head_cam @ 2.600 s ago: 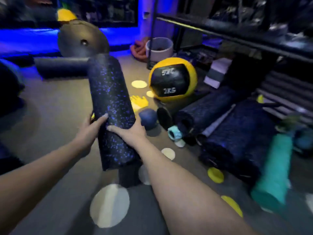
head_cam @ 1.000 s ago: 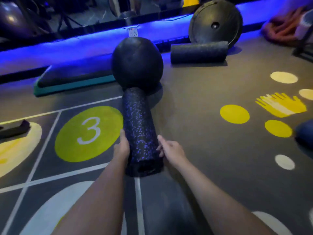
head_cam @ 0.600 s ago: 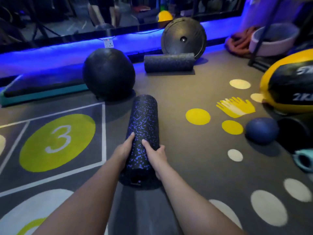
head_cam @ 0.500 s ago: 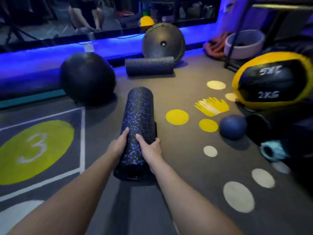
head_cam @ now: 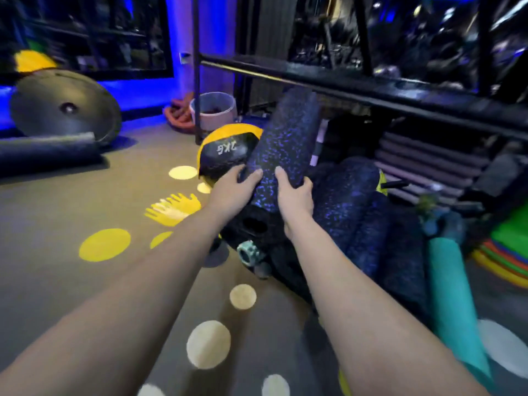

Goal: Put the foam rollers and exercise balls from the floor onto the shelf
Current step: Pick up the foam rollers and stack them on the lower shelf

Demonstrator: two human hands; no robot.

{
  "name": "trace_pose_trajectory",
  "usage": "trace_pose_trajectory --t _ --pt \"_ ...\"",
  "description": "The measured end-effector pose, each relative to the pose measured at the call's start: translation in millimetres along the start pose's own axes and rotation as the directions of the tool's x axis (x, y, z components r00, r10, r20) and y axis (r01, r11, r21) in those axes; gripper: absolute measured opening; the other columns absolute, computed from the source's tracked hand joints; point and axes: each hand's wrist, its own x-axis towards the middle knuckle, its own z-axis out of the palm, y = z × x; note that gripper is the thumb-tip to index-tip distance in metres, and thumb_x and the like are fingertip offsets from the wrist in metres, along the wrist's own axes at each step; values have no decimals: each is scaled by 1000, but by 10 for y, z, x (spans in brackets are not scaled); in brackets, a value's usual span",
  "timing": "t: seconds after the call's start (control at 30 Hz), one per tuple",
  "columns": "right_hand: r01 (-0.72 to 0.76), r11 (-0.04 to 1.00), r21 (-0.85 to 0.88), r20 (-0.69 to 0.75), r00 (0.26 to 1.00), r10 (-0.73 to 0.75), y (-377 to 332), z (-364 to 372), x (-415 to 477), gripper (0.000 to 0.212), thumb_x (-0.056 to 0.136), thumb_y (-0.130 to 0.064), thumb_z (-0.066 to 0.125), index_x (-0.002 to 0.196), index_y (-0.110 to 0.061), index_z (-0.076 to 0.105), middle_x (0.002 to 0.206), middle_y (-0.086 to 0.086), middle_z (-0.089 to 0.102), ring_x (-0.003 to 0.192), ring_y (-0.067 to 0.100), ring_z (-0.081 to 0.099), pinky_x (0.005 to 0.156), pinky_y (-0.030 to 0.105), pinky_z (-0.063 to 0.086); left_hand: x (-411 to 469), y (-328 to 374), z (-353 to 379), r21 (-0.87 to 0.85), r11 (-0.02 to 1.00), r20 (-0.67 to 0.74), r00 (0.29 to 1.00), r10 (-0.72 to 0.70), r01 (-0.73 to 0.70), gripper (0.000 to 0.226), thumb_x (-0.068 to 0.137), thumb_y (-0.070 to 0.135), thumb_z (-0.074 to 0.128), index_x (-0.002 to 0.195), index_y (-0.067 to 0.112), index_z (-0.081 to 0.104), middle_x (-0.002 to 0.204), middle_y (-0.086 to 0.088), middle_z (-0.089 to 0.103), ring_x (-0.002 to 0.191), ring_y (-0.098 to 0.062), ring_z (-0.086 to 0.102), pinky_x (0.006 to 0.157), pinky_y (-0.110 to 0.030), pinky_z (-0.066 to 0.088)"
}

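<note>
I hold a black foam roller with blue speckles [head_cam: 285, 141] off the floor, tilted with its far end up toward the black shelf rail [head_cam: 343, 84]. My left hand [head_cam: 231, 190] grips its left side and my right hand [head_cam: 294, 195] grips its right side, near the lower end. Behind it on the floor sits a yellow-and-black 2 kg medicine ball [head_cam: 223, 151]. More speckled rollers [head_cam: 351, 195] lie under the shelf, with a teal roller [head_cam: 454, 295] at the right and a small teal ridged roller [head_cam: 248, 252].
A black weight plate [head_cam: 65, 107] leans at the back left with another dark roller [head_cam: 48, 152] lying in front of it. A white bucket [head_cam: 213, 110] and coiled rope [head_cam: 178, 112] stand by the shelf post. Stacked coloured mats [head_cam: 503, 252] lie far right. Grey bars fill the lower shelf [head_cam: 423, 164].
I have lifted the speckled roller from the floor and turned right with it, so it now points up toward the shelf rail. Both hands kept their grip.
</note>
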Motion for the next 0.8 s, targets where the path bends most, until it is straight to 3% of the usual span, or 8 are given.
trace_pose_trajectory --t 0.13,0.33,0.47,0.57,0.63,0.7,0.73,0.8 --pt "-30 983 -182 38 999 37 199 -362 325 92 93 -68 47 159 -9 22 154 21 42 141 37 41 118 45 30 -51 -42 556 288 957 -25 998 49 -40 75 89 73 49 149 28 49 154 -13 45 143 -34 41 118 -41 32" --pt "14 982 -191 60 998 -2 370 -377 367 83 98 -67 37 161 -16 16 160 15 34 145 34 34 117 44 27 -120 -122 777 81 990 -206 970 132 -117 88 68 80 48 136 24 44 141 -4 38 138 -28 36 112 -47 34" --pt "-9 979 -203 -46 999 0 350 -338 326 73 103 -57 34 160 -13 21 161 19 30 146 37 30 118 44 23 -10 -121 681 -26 994 -120 987 103 -107 74 70 61 63 132 26 41 133 5 34 136 -23 35 112 -44 32" --pt "195 905 -378 -205 936 -287 300 -160 122 56 106 -41 37 153 -10 39 161 22 29 147 40 26 122 48 18 69 -155 442 -258 963 -79 995 58 -76 66 69 61 67 124 35 41 139 4 40 136 -16 41 115 -40 34" --pt "399 730 -556 -207 783 -586 193 63 -100 41 100 -31 47 133 -13 60 153 18 44 144 37 36 122 51 19 77 -232 179 -416 907 -156 988 0 -66 61 75 55 69 125 29 46 132 -1 49 126 -17 51 108 -36 43" --pt "539 576 -615 -116 661 -742 -4 403 -385 28 92 -23 53 113 -17 70 136 10 61 133 31 50 122 50 20 -6 -318 -236 -489 872 -180 978 -109 7 47 94 41 62 132 20 46 123 1 55 109 -18 58 87 -31 47" --pt "581 564 -586 -82 651 -755 -119 620 -566 26 89 -20 55 109 -18 71 126 7 66 125 29 56 122 50 24 -50 -390 -494 -506 861 -191 966 -172 54 36 102 39 52 132 20 45 121 -1 59 101 -19 60 81 -32 46" --pt "600 629 -494 57 745 -665 -323 1122 -1042 29 89 -19 56 116 -20 68 120 6 65 121 29 56 118 48 29 -179 -577 -1115 -519 849 -253 930 -268 103 30 107 46 35 127 24 43 113 -10 68 88 -23 66 77 -37 47"
